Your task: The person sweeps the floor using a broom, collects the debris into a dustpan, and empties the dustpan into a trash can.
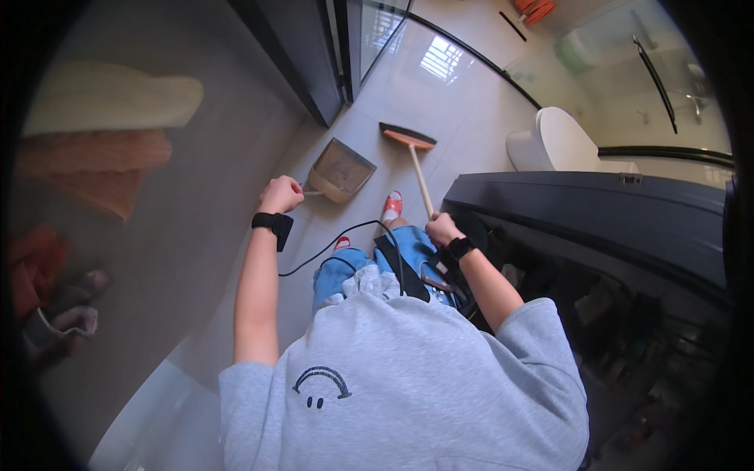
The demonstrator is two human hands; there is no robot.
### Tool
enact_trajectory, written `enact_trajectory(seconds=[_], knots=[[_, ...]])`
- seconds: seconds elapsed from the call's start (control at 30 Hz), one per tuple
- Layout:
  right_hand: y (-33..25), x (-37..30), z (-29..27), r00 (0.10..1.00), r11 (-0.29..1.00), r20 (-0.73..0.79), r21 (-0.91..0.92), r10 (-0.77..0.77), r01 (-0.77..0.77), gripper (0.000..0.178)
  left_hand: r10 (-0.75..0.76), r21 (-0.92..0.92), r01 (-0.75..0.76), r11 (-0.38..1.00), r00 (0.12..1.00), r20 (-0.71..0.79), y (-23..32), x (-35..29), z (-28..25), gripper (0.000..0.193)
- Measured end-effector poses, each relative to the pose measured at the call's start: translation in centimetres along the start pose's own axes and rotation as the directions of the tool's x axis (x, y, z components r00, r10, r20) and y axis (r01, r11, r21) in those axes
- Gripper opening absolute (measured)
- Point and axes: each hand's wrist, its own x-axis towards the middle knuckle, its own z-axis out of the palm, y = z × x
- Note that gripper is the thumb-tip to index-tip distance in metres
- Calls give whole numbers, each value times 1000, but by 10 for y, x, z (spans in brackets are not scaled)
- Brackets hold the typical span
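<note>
My left hand (281, 194) is closed round the handle of a dustpan (343, 169). The pan is a brownish, square-mouthed scoop with its mouth turned away from me, over the pale tiled floor. Whether it touches the floor I cannot tell. My right hand (444, 228) grips the light-coloured stick of a broom (421, 177). The broom's orange head with dark bristles is at the floor, beyond and to the right of the dustpan. A gap of floor lies between the two.
A white toilet (551, 143) stands at the right, behind a dark door (589, 221). Another dark door (290, 55) and a glass panel (382, 35) rise ahead. Folded cloths (102, 118) lie at the left. A black cable (330, 246) runs across my legs.
</note>
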Motion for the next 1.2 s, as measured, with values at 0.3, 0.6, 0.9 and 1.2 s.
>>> enact_trajectory(seconds=[0.3, 0.6, 0.9, 1.2], knots=[[9, -83, -3, 921, 722, 387, 650, -46, -237, 6, 83, -181, -92, 979, 995, -58, -107, -61, 52, 19], [-24, -32, 55, 992, 953, -24, 276, -124, 126, 3, -41, -231, 16, 973, 994, -104, -179, -151, 95, 18], [25, 25, 161, 976, 880, 47, -427, -211, 211, 19, -82, -184, 50, 982, 982, -169, -208, -168, 115, 14], [17, -146, 122, 930, 986, 366, 148, 12, -71, 44, -46, -195, 27, 981, 995, -94, -218, -159, 106, 8]])
